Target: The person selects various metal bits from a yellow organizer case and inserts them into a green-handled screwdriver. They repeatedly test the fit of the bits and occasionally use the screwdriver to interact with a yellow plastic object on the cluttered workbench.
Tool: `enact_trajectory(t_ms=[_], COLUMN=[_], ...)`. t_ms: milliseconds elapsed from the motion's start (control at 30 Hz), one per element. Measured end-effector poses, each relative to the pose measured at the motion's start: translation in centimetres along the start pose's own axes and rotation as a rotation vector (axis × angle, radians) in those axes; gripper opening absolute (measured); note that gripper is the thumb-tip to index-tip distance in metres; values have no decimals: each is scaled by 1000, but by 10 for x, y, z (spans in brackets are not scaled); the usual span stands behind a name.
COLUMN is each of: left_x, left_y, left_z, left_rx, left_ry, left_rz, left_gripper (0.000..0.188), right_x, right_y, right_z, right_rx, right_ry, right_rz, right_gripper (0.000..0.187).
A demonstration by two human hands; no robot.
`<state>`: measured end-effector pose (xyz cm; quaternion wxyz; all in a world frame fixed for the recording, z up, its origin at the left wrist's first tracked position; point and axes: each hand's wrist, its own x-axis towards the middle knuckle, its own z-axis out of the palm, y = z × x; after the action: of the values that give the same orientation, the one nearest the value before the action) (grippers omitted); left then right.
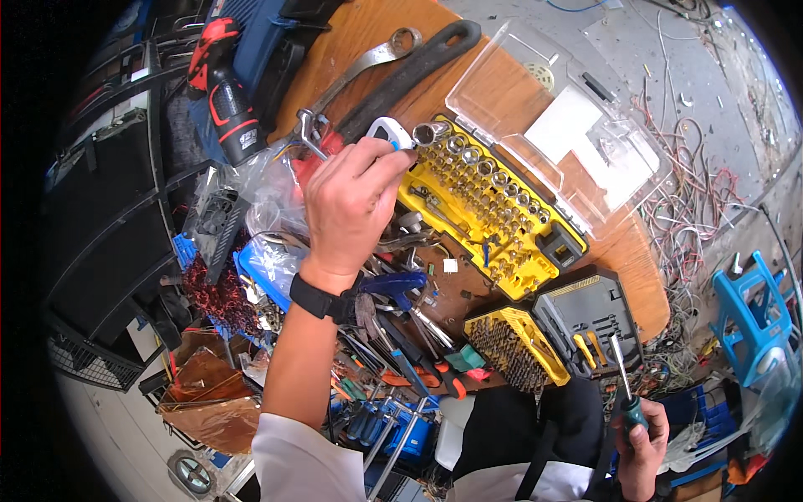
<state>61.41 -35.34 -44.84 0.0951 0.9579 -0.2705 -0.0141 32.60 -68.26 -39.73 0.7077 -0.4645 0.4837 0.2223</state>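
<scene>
Yellow plastic forms the open case on the desk; at its upper left corner the left hand curls, what it pinches unclear; beyond its lower right, the right hand grips a screwdriver, best kept tip-clear

Blue plastic stool at right; tangled cables on floor; red-black power drill at upper left.

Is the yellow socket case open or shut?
Open: the clear lid of the yellow socket case lies folded back, exposing rows of metal sockets.
</scene>
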Motion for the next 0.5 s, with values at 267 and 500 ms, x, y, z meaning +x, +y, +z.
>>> enact_trajectory(t_ms=[267, 500], left_x=[1, -2], left_y=[-7, -11], left_z=[3, 5], left_rx=[47, 42], left_ry=[30, 86], left_rz=[102, 125], left_gripper=[16, 21], right_x=[-2, -5], right_y=[3, -2], right_z=[-2, -9], right_rx=[-31, 87], right_ry=[29, 4], right_rz=[3, 77], right_gripper=[44, 38])
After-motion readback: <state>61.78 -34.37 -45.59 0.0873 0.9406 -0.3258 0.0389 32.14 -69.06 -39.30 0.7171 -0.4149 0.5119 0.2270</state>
